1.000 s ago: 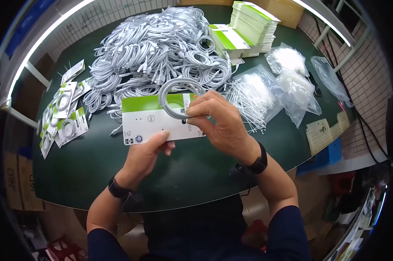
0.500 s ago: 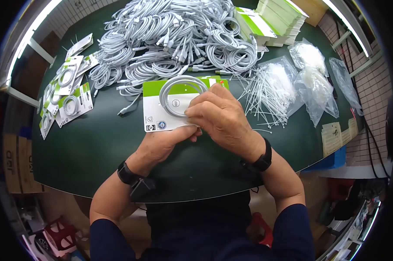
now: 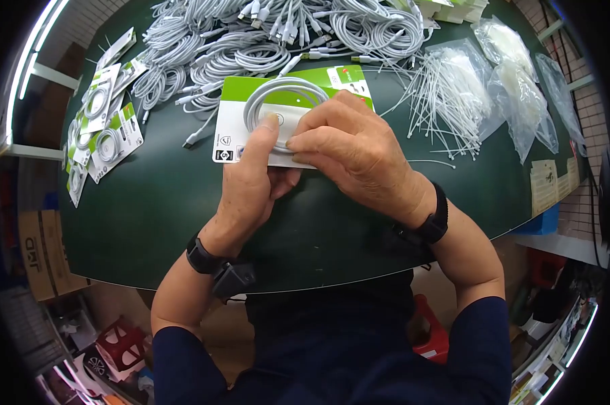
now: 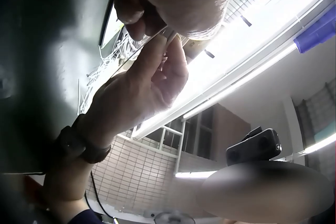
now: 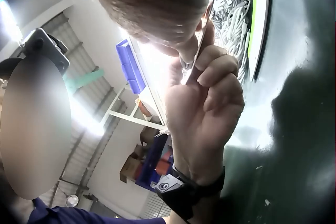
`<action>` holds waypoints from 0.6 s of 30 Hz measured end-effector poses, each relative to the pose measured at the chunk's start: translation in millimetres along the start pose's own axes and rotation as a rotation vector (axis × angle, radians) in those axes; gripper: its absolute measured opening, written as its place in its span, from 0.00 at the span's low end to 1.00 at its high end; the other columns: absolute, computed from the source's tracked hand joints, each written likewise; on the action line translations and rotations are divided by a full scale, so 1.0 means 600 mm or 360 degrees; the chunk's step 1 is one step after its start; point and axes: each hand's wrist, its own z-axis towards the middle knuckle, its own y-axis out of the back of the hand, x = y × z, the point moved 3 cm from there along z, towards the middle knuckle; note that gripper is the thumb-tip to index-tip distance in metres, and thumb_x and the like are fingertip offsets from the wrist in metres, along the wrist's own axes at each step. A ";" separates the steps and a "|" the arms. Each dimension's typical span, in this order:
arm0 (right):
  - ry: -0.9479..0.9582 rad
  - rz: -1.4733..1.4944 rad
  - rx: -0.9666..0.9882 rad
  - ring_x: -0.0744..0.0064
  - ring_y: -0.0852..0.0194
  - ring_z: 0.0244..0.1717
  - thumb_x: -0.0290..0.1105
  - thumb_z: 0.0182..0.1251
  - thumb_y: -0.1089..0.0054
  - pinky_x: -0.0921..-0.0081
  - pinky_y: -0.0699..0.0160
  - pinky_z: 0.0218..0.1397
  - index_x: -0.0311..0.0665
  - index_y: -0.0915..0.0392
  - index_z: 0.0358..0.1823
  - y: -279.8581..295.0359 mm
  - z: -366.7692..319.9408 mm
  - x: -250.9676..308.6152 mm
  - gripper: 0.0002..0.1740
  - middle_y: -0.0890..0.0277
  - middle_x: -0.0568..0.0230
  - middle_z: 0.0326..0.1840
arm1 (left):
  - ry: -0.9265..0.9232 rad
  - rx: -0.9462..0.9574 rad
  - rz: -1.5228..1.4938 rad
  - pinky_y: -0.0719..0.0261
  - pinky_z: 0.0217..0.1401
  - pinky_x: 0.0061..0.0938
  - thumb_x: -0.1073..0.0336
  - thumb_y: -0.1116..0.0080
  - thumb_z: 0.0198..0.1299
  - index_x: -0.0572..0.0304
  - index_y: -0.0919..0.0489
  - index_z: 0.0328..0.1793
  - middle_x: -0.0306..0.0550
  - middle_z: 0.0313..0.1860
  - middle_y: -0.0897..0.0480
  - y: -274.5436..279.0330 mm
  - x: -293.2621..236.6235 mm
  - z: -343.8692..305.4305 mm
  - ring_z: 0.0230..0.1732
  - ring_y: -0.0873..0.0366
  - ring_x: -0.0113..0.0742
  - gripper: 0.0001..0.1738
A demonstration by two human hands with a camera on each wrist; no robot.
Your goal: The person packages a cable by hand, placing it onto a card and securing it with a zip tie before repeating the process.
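A green and white card (image 3: 229, 120) is held up above the table in the head view, with a coiled grey-white cable (image 3: 252, 101) lying against its face. My left hand (image 3: 251, 169) grips the card's lower edge, its thumb over the front on the coil's lower left and its fingers behind. With thumb and fingertips my right hand (image 3: 367, 158) pinches the coil's lower right side. In the right wrist view the left hand (image 5: 207, 103) shows its fingers curled behind the card (image 5: 199, 50). Its far side is hidden in the head view.
Behind the card lies a large pile of coiled cables (image 3: 234, 57). At the left are several cards with cables (image 3: 108, 145). White zip ties (image 3: 447, 101) and plastic bags (image 3: 521, 101) lie at the right, near stacked cards (image 3: 453, 10). The table's front edge curves below the hands.
The coil has come from above the card's right part to lie against its face. My left thumb has moved up onto the coil. The head view has shifted, and the pile appears higher.
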 end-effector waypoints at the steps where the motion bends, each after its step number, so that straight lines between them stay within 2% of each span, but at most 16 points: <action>1: 0.0011 0.0002 -0.0021 0.61 0.21 0.43 0.21 0.57 0.20 0.66 0.21 0.47 0.40 0.14 0.44 -0.001 0.000 0.000 0.14 0.17 0.66 0.43 | -0.0026 -0.0077 0.0040 0.29 0.19 0.18 0.53 0.43 0.79 0.62 0.22 0.62 0.45 0.39 0.14 -0.005 0.001 0.000 0.25 0.18 0.28 0.20; 2: 0.0027 0.0002 -0.0038 0.62 0.21 0.43 0.22 0.56 0.20 0.66 0.21 0.47 0.40 0.13 0.43 0.000 0.000 0.000 0.14 0.17 0.66 0.43 | -0.0057 -0.0155 0.0077 0.31 0.17 0.17 0.55 0.43 0.78 0.62 0.22 0.62 0.44 0.37 0.14 -0.007 0.000 0.000 0.23 0.19 0.27 0.19; 8: 0.0017 -0.0077 0.0013 0.63 0.19 0.44 0.22 0.55 0.19 0.66 0.19 0.47 0.42 0.10 0.44 0.015 0.007 0.010 0.15 0.15 0.67 0.43 | -0.0130 -0.0186 0.0094 0.32 0.16 0.17 0.58 0.42 0.76 0.62 0.22 0.61 0.44 0.36 0.15 -0.008 -0.007 -0.003 0.22 0.20 0.27 0.17; 11: -0.0105 0.0170 0.0130 0.65 0.18 0.44 0.21 0.56 0.19 0.68 0.18 0.48 0.43 0.08 0.47 0.018 0.007 -0.004 0.16 0.13 0.68 0.43 | -0.0145 -0.0146 0.0081 0.34 0.15 0.17 0.58 0.42 0.76 0.63 0.22 0.60 0.45 0.36 0.15 -0.005 -0.008 -0.003 0.21 0.20 0.27 0.17; 18: -0.0227 0.0317 0.0125 0.67 0.18 0.45 0.20 0.57 0.20 0.70 0.17 0.48 0.42 0.07 0.48 0.013 0.000 -0.015 0.17 0.13 0.67 0.44 | -0.0028 -0.0122 0.0096 0.37 0.14 0.16 0.57 0.43 0.78 0.62 0.22 0.59 0.43 0.34 0.15 -0.009 -0.011 -0.001 0.20 0.21 0.25 0.16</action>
